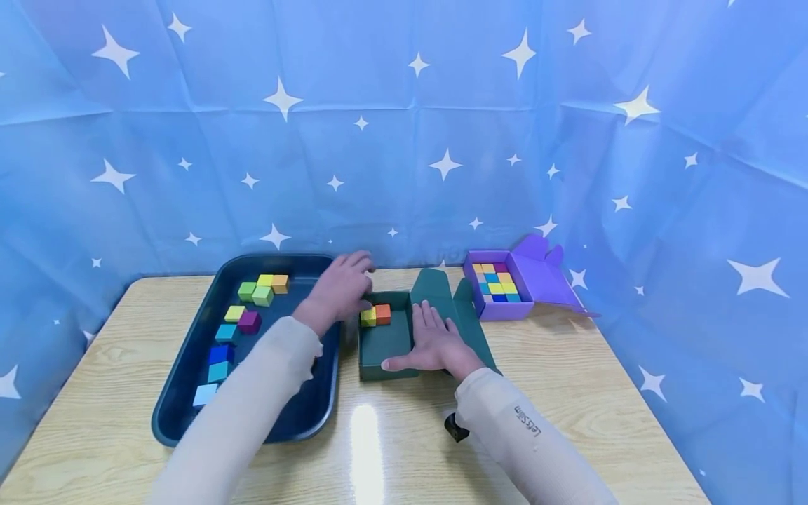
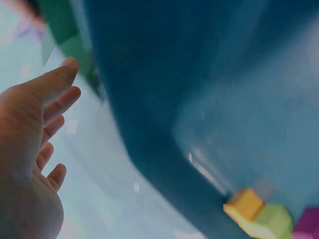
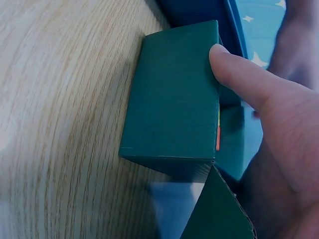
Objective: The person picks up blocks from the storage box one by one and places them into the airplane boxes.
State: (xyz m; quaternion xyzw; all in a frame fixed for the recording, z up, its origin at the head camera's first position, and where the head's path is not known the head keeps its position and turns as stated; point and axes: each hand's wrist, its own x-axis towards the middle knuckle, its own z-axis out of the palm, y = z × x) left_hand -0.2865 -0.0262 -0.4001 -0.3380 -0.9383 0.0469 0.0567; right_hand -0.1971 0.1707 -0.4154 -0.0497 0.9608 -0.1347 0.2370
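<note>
Touching green box (image 1: 386, 344) beside blue tray (image 1: 290, 403) with right hand (image 1: 435, 347), fingers straight; hovering between both with left hand (image 1: 337, 287), fingers relaxed, empty.
Likely light, stiff, crushable; best gripped by opposite walls.

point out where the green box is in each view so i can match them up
Head: green box just below the picture's centre.
Left wrist: green box at upper left, blurred and only partly showing.
Right wrist: green box large, in the middle.
Shared landmark: the dark blue tray.
</note>
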